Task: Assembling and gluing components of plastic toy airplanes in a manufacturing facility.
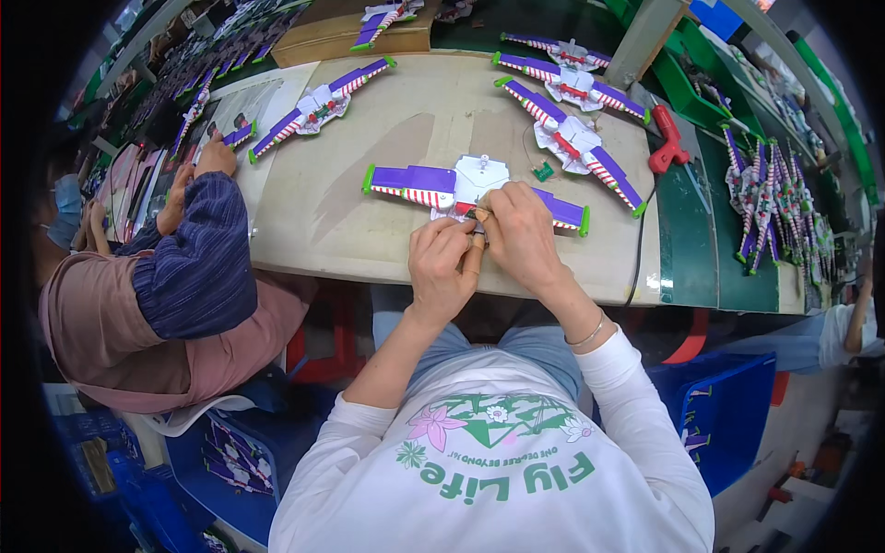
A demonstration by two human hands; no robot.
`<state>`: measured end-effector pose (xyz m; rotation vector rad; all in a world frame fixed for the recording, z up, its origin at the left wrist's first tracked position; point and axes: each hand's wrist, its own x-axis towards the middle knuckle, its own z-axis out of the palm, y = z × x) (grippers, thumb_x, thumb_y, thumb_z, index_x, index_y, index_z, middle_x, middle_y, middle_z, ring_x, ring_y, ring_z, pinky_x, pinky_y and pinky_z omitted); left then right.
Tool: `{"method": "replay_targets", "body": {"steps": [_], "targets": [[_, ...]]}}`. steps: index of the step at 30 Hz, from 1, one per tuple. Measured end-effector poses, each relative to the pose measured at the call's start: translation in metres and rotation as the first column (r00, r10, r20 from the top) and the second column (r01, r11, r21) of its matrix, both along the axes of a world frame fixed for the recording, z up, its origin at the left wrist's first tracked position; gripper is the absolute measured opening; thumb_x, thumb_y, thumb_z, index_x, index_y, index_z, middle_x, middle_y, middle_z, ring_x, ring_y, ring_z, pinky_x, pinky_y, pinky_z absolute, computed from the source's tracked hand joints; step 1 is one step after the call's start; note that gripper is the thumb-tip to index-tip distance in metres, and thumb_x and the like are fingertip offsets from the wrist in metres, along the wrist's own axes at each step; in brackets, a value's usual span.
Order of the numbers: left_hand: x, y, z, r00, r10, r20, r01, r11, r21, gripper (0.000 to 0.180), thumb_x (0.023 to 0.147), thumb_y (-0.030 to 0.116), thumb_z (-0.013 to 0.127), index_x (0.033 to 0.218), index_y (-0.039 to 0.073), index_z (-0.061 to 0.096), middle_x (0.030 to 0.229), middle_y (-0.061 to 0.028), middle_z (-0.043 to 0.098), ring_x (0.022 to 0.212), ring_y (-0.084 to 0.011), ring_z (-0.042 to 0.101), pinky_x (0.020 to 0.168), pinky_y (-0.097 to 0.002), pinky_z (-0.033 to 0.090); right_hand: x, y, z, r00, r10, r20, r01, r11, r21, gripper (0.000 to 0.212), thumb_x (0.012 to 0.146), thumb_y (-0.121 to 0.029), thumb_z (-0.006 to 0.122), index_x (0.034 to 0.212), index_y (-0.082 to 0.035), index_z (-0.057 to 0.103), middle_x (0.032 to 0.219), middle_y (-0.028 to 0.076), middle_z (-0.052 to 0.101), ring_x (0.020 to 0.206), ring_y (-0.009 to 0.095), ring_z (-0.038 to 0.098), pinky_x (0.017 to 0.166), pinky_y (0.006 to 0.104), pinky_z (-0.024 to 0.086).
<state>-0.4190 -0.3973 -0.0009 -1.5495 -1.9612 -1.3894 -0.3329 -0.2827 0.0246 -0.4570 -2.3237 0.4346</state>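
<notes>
With the fingertips as the dial's centre and twelve pointing away from the person, the white-and-purple winged piece (481, 171) lies flat on the table (369, 244), its near edge under the fingers. Its white middle plate spreads toward twelve, just beyond the fingertips. One purple wing runs out toward ten, the other toward three, partly covered by the right hand (522, 230). A red part (464, 209) of the piece shows at eleven, right beside the fingertips.

The left hand (442, 263) comes in from seven, the right from four. The fingers of both are bent, thumbs drawn in, and the tips meet in a close pinch. A small dark bit shows between them; what it is, and which hand grips it, I cannot tell.

A small green circuit board (542, 171) lies near two o'clock, just clear of the right hand. Farther out are another winged piece (318, 109) at ten and a red glue gun (667, 143) at two.
</notes>
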Motion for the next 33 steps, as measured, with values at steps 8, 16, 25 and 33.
{"method": "replay_targets", "body": {"steps": [8,16,25,33], "targets": [[-0.024,0.011,0.009,0.974,0.130,0.187,-0.139,0.990,0.038,0.021,0.079,0.023,0.074,0.079,0.003,0.067,0.116,-0.0106,0.060,0.115,-0.0299,0.047,0.099,-0.0426,0.031,0.000,0.011,0.016,0.967,0.110,0.228,-0.148,0.977,0.153,0.009,0.072,-0.003,0.065,0.078,0.000,0.059,0.081,0.014,0.058,0.084,0.031,0.055,0.074,0.0417,0.043],[-0.035,0.023,-0.003,0.969,0.117,0.216,-0.108,0.993,-0.056,0.031,0.077,0.027,0.078,0.067,0.003,0.061,0.122,-0.0123,0.057,0.119,-0.0314,0.044,0.104,-0.0461,0.027,0.006,0.023,0.014,0.952,0.250,0.178,-0.235,0.967,-0.097,0.011,0.072,-0.009,0.070,0.074,-0.001,0.063,0.080,0.015,0.058,0.084,0.033,0.055,0.075,0.0425,0.043],[-0.036,0.023,-0.004,0.967,0.078,0.241,-0.044,0.989,-0.142,0.019,0.083,0.016,0.073,0.075,0.001,0.062,0.134,-0.0149,0.053,0.129,-0.0303,0.037,0.108,-0.0423,0.028,-0.009,0.034,0.016,0.913,0.314,0.258,-0.314,0.948,-0.043,0.006,0.069,-0.002,0.065,0.071,0.002,0.063,0.075,0.016,0.059,0.080,0.034,0.058,0.073,0.0446,0.046],[-0.040,0.023,0.002,0.994,0.086,0.067,-0.075,0.987,-0.144,0.021,0.083,0.018,0.070,0.079,0.003,0.055,0.131,-0.0120,0.057,0.125,-0.0321,0.043,0.105,-0.0476,0.025,-0.016,0.024,0.020,0.937,0.214,0.277,-0.241,0.968,0.068,0.007,0.060,-0.001,0.070,0.067,-0.001,0.068,0.071,0.019,0.065,0.078,0.036,0.064,0.074,0.0429,0.049]]}}
